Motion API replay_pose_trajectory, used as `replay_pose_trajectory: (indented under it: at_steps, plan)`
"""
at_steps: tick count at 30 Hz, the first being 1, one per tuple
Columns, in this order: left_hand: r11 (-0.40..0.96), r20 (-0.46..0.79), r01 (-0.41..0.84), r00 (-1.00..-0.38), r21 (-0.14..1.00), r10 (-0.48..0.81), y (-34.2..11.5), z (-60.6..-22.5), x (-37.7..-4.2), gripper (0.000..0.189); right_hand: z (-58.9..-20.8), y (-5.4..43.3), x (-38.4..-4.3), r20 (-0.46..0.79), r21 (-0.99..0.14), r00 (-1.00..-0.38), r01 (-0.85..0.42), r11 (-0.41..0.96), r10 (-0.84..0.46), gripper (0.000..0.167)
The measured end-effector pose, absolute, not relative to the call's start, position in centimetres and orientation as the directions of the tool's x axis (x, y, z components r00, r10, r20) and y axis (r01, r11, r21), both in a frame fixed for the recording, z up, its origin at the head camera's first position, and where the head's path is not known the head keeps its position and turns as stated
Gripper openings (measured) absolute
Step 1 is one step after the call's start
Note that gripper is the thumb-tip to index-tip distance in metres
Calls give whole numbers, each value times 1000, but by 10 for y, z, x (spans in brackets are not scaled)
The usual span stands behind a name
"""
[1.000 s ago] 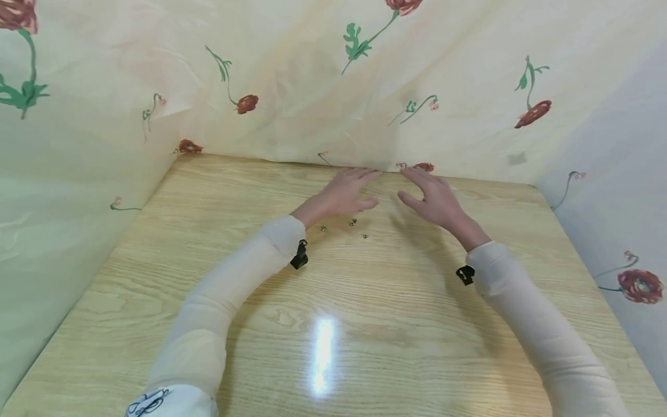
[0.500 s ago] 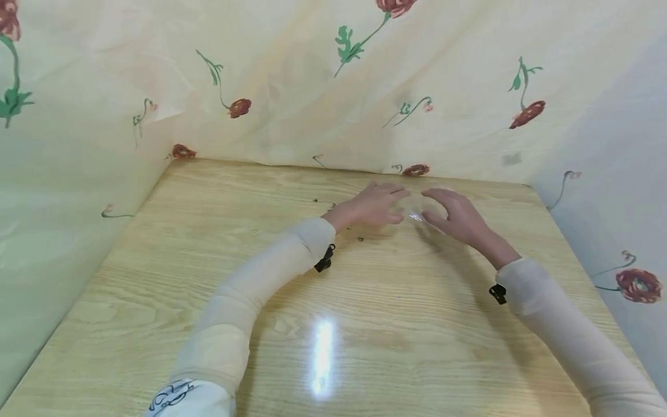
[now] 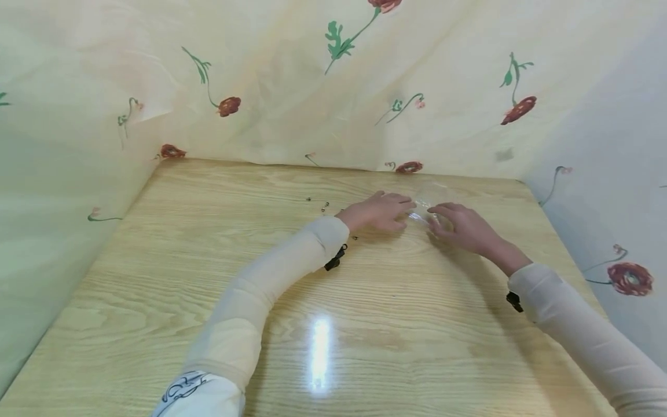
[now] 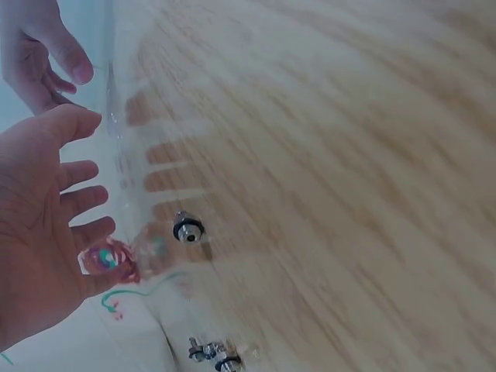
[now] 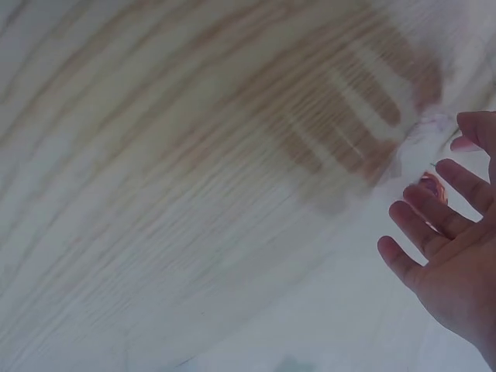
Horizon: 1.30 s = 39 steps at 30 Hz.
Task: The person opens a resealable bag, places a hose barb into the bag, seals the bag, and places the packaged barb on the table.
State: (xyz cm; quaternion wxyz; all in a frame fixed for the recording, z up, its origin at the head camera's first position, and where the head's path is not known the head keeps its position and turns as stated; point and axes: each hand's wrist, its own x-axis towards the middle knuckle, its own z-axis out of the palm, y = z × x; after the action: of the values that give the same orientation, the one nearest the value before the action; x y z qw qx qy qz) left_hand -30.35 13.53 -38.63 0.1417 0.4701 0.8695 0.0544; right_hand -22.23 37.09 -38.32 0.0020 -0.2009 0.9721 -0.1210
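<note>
My left hand (image 3: pixel 383 211) is low over the far part of the wooden table, fingers loosely bent and thumb apart. The left wrist view shows the same left hand (image 4: pixel 39 225) from the palm side, with nothing gripped. Facing it, my right hand (image 3: pixel 461 227) has its fingertips at a clear plastic piece, perhaps a bag (image 3: pixel 434 194), mostly see-through. In the right wrist view the fingers of my right hand (image 5: pixel 457 256) are spread and relaxed. Small metal fittings with dark rings lie by my left hand, one fitting (image 4: pixel 187 228) standing alone.
More small metal pieces (image 3: pixel 325 205) lie left of the left wrist, and another metal piece (image 3: pixel 355 238) sits in front of it. A flowered cloth (image 3: pixel 281 104) hangs along the table's back edge and both sides. Light glares on the tabletop (image 3: pixel 319 353).
Both hands have shifted right and a little toward the person. Clear plastic now shows between and behind them. The small metal pieces left of the left wrist have come into view.
</note>
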Motion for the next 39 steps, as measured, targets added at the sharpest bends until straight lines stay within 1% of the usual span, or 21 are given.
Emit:
replay_pose_trajectory:
  at_steps: [9,14,21,27,31,39]
  plan:
    - [565,-253,811,-520,154,816,143,-393,-304,57,-387,370,-219,-1,-203,-907,-412,888,-421,42]
    - [568,-259,807,-521,162,813,139,-391,-303,55,-388,365,-220,-15,-209,-903,-418,884,-430,37]
    - [542,-219,829,-508,139,833,129,-391,-302,49,-389,356,-219,-27,-216,-901,-417,883,-433,36]
    - [519,-160,843,-498,142,852,118,-394,-302,39,-389,344,-217,6,-207,-883,-461,863,-470,34]
    - [512,-136,847,-496,141,858,110,-394,-300,33,-392,338,-216,52,-161,-857,-514,843,-513,32]
    - [489,-104,860,-478,143,872,91,-395,-300,30,-397,327,-217,153,-68,-788,-610,789,-596,28]
